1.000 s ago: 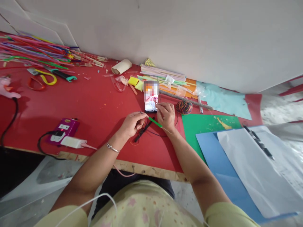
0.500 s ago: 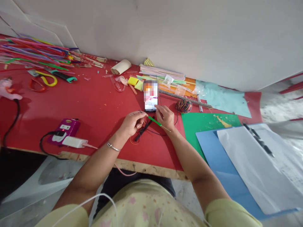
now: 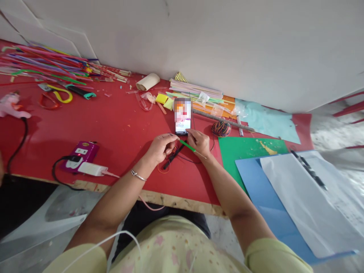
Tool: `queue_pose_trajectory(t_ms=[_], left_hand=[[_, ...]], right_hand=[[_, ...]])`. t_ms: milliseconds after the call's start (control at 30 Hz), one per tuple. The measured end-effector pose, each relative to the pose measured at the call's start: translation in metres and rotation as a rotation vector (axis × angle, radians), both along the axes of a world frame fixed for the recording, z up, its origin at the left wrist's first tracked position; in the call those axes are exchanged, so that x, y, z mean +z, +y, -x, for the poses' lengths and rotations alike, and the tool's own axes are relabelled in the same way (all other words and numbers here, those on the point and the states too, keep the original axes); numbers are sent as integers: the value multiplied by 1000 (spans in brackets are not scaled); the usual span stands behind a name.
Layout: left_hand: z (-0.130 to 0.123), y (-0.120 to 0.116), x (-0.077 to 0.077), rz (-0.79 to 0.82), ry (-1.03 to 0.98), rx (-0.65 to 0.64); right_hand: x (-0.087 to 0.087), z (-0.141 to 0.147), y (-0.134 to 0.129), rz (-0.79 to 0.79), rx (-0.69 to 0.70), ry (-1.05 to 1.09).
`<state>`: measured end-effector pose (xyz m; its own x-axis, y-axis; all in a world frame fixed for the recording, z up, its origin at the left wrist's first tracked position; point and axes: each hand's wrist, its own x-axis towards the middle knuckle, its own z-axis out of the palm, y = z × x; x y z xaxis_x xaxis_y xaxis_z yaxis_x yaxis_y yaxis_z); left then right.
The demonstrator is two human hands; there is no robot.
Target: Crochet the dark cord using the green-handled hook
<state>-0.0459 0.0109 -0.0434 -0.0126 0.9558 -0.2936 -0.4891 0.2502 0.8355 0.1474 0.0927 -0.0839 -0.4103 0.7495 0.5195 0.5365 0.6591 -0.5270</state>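
My right hand [image 3: 199, 142] is closed on a crochet hook with a green grip [image 3: 187, 146]. Its thin metal shaft slants down to the right, past the wrist. The fingers of my left hand [image 3: 162, 147] are pinched together at the other end of the hook, on yarn that is mostly hidden. A loose orange loop of yarn [image 3: 163, 171] hangs below that hand. Just beyond my fingers stands a phone [image 3: 182, 127] with a lit screen. Under my hands lies a black stick-like piece [image 3: 173, 157]. The multicoloured yarn ball [image 3: 221, 129] rests to the right.
A purple power adapter [image 3: 85, 151] with a white charger [image 3: 92, 169] is at left. Scissors [image 3: 61, 94], a pink glue gun [image 3: 13, 106] and pipe cleaners [image 3: 42, 62] lie farther back. A green sheet [image 3: 247, 149] and a blue folder [image 3: 264, 197] with papers are at right.
The view has shifted slightly, so things at left appear a little farther right. My hands keep nearly the same pose on hook and yarn. A blurred skin-toned shape now shows at the left edge.
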Motion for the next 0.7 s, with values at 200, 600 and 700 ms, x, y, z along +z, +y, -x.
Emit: queue_pose_trajectory(t_ms=[200, 600, 700], left_hand=[[0, 0, 0, 18, -7, 7], [1, 0, -3, 24, -14, 20], [0, 1, -3, 23, -12, 24]], right_hand=[[2, 0, -1, -8, 0, -18], [2, 0, -1, 28, 0, -20], [1, 0, 0, 23, -5, -22]])
